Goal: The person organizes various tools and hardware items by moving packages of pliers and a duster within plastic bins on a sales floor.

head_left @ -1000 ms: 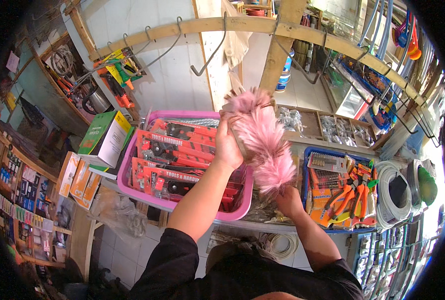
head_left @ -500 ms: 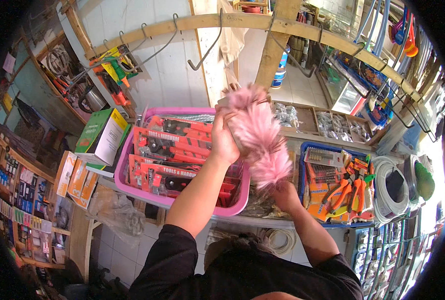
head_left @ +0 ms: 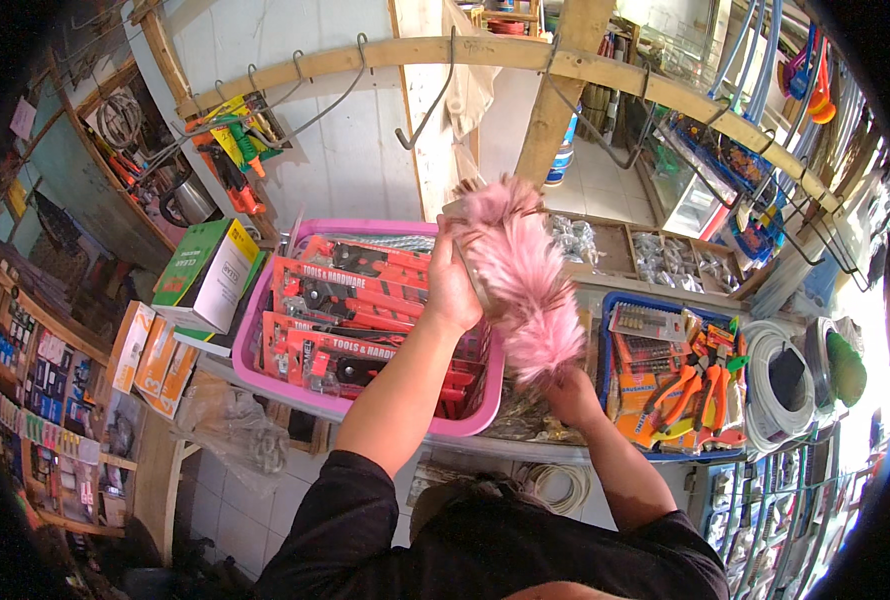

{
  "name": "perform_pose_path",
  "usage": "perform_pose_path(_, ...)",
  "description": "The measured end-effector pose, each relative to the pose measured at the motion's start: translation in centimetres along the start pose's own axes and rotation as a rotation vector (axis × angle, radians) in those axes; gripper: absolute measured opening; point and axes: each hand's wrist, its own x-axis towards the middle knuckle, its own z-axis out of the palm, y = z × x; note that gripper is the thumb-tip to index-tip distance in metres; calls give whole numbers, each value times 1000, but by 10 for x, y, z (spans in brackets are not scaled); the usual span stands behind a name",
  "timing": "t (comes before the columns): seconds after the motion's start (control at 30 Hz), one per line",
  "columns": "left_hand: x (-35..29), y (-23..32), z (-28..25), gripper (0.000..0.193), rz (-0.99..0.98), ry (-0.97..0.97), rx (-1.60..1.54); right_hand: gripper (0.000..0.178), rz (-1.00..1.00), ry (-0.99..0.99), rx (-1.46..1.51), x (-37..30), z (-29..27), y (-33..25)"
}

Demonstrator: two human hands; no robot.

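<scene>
A fluffy pink duster [head_left: 530, 285] slants across the middle, over the gap between a pink basket and a blue tray. My right hand [head_left: 573, 398] is closed round its lower end, where the handle is hidden. On the duster's left side, my left hand [head_left: 452, 288] grips a flat, brownish-edged object [head_left: 478, 272] mostly covered by the feathers; its kind does not show. The duster's feathers lie against that object. Below and left of the left hand, the pink basket [head_left: 490, 405] holds several red-carded packaged tools [head_left: 350, 290].
The blue tray [head_left: 655, 298] at right holds orange-handled pliers [head_left: 680, 388] and packaged items. Beyond it lie white cable coils [head_left: 777, 385]. Metal hooks [head_left: 430, 115] hang from a wooden beam [head_left: 505, 52] overhead. A green-and-white box [head_left: 205, 275] stands left of the basket.
The duster's feathers have shifted slightly and look less blurred, still against the held object. Both hands keep their grip. The whole view has moved a little.
</scene>
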Motion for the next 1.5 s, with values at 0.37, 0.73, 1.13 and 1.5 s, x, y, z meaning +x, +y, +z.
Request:
perform_pose_path(0.37, 3, -1, -5, 48, -53, -144, -49, 22, -138, 99, -206, 0, -3, 4)
perform_pose_path(0.73, 4, -4, -5, 59, -43, 59, -44, 18, 129, 10, 147, 1, -6, 8)
perform_pose_path(1.13, 14, -1, -54, 57, -216, -344, -135, 19, -54, 8, -171, -1, -5, -16)
perform_pose_path(1.5, 6, -8, -16, 56, -101, 89, -92, 21, -74, 90, 222, -5, -5, -5)
